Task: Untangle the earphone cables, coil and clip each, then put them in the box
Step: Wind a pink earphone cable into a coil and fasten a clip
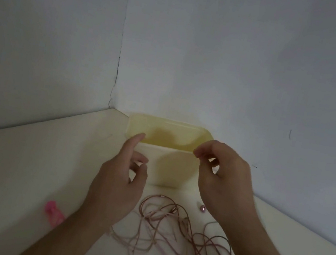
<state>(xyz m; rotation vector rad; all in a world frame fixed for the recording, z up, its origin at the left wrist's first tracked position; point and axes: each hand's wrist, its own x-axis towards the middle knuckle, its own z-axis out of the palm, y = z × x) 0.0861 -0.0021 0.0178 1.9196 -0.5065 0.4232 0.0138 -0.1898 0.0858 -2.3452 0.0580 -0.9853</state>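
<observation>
Two walls corner the worktop (22, 169) behind the box (170, 136); both hands (left hand (118, 181), right hand (227, 181)) hover over the cables (178, 233), fingers loosely curled, empty.

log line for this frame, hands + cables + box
left hand: raised, empty | right hand: raised, fingers curled | earphone cables: tangled on table | box: open | pink clip: untouched

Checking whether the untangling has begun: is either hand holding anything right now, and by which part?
Nothing visibly held. The left hand and right hand hover with loosely curled fingers above the tangled pink earphone cables, which lie on the table.
</observation>
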